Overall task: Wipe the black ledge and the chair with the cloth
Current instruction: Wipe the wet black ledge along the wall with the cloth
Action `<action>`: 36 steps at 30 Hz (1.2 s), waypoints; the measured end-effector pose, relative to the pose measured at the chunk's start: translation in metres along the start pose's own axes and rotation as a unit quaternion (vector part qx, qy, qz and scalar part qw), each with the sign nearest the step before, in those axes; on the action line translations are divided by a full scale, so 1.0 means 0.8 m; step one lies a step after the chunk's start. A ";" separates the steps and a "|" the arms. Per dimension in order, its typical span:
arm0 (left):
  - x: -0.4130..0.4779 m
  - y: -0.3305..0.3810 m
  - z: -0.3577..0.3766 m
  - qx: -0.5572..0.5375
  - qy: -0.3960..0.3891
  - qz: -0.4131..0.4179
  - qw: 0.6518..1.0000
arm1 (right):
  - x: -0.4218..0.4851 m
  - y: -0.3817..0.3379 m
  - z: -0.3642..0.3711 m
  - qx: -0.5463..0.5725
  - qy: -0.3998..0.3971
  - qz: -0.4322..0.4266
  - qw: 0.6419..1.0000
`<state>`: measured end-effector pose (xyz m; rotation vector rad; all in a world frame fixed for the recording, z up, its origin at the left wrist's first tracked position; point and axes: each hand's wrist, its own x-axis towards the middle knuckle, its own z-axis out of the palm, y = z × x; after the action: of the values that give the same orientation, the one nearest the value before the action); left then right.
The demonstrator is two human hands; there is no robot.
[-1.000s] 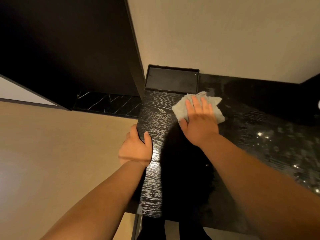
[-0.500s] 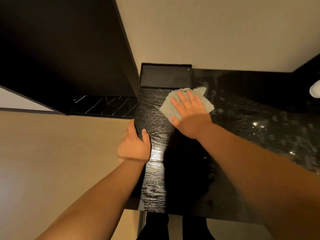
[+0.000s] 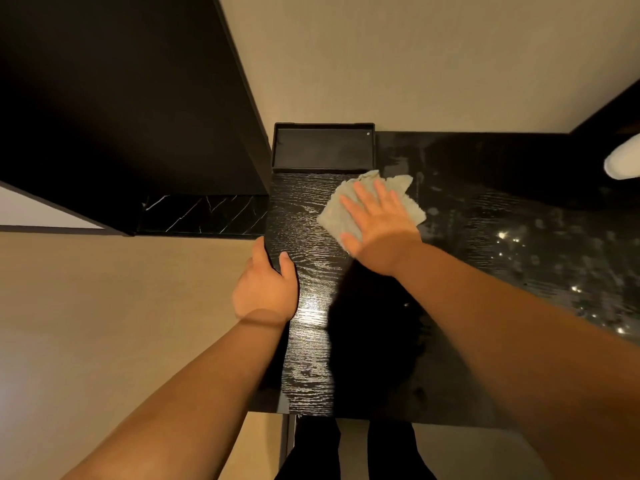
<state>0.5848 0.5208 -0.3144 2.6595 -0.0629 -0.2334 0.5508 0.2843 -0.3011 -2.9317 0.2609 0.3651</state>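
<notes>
1. The right hand (image 3: 379, 230) presses the cloth (image 3: 401, 190) flat on the black ledge (image 3: 311, 341), its fingers (image 3: 381, 194) straight and spread over the cloth, not curled round it.
2. The cloth sits at the ledge's far end, just beside the near rim of a black tray (image 3: 322, 150); I cannot tell whether they touch.
3. The left hand (image 3: 266, 285) grips the ledge's left edge, thumb on top.
4. The grained strip runs far to near, so most of it lies nearward of the cloth; a pull toward the person likely comes next.
5. No chair is in view.
</notes>
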 end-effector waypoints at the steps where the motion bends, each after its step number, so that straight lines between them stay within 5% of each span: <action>1: 0.001 0.000 0.000 0.004 -0.003 -0.005 1.000 | 0.001 -0.007 0.004 0.006 0.005 0.025 1.000; 11: 0.002 0.003 -0.005 0.000 -0.032 -0.020 0.999 | -0.097 -0.035 0.040 -0.007 0.059 -0.086 0.995; 18: -0.006 0.001 -0.010 -0.037 -0.015 0.054 0.998 | -0.041 -0.042 0.033 0.001 0.039 0.045 0.998; 26: -0.008 -0.004 -0.017 0.085 -0.057 0.154 0.983 | -0.147 -0.053 0.058 0.007 0.060 -0.050 0.997; 32: -0.015 -0.011 -0.018 0.131 -0.074 0.225 0.963 | -0.077 -0.040 0.042 -0.023 0.028 0.100 0.994; 36: -0.017 -0.012 -0.022 0.155 -0.096 0.269 0.946 | -0.122 -0.067 0.054 0.007 0.071 0.101 0.992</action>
<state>0.5745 0.5385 -0.3016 2.7864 -0.9440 -0.3185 0.4585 0.3591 -0.3089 -2.9279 0.5813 0.1805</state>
